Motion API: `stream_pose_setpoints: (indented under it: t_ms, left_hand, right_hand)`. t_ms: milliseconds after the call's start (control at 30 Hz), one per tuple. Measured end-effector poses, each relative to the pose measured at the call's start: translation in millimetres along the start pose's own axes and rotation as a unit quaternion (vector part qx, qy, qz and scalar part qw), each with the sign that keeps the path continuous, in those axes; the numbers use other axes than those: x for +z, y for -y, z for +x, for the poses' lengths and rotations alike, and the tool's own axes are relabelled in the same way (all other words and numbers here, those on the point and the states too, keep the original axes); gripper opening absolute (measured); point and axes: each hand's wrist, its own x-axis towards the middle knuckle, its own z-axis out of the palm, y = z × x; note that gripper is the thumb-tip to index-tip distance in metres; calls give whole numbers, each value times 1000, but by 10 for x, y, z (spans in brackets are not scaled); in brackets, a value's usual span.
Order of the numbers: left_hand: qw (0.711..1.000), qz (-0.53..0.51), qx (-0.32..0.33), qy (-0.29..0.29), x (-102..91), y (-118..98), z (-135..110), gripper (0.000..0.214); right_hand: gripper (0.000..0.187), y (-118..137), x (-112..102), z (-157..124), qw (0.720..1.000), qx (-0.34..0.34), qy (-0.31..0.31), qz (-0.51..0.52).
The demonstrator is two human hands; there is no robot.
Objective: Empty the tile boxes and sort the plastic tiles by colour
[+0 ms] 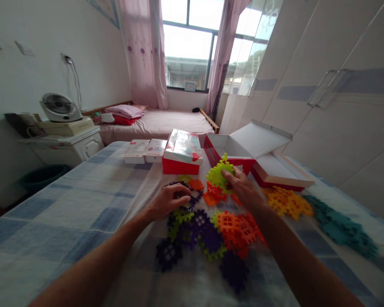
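Pinched between the thumb and fingers of my right hand (pixel 243 185) is a lime-green plastic toy gear (pixel 218 175), raised above the pile. My left hand (pixel 170 200) curls over the pile's left side, its fingers closed on a dark purple toy gear (pixel 196 196); the fingers partly hide that piece. Below the hands lie more purple gears (pixel 187 234), mixed with lime-green ones (pixel 182 216). Several orange toy pieces (pixel 232 230) are heaped near my right forearm, and other orange pieces (pixel 213 194) sit under the held lime gear.
Yellow-orange pieces (pixel 288 202) and teal pieces (pixel 342 226) lie in separate heaps on the right. Behind the pile stand a red-and-white box (pixel 181 149), an open red box (pixel 213 149), another red tray-like box (pixel 283 170) and small white boxes (pixel 137 149), on a checked cloth (pixel 96 183).
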Motion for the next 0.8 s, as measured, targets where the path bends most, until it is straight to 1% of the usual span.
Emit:
stream_pose_setpoints:
  t_ms: [67,133,233,333,400,533,600,700,800]
  left_hand:
    - [992,106,41,57,-34,3,-11,28]
    - [979,173,67,90,-57,-10,-19,31]
    - [972,191,69,118,-76,-33,-26,36]
    - [975,172,68,124,-63,-59,-38,29]
    - [976,174,74,108,-32,-78,-48,27]
    - [980,170,92,48,53,-86,-57,26]
    - [987,135,92,5,88,-67,-53,27]
    - [992,77,83,-60,119,-50,-35,25]
    - [991,25,58,-121,118,-103,-9,25]
  right_hand:
    - [36,-99,-214,-23,1000,29,-5,5]
    - [37,-204,-333,-74,999,49,-7,11]
    - [41,-324,-364,-154,998,59,0,27]
    - [44,-383,-328,-191,996,73,-4,46]
    - [42,-406,-316,-191,996,78,-19,49]
    - [37,-457,-345,-174,995,73,-49,56]
    - [39,-483,-367,-170,994,70,-67,58]
    - [41,-507,-387,-173,993,63,-99,25]
    - [37,-514,-387,-180,993,52,-109,-12]
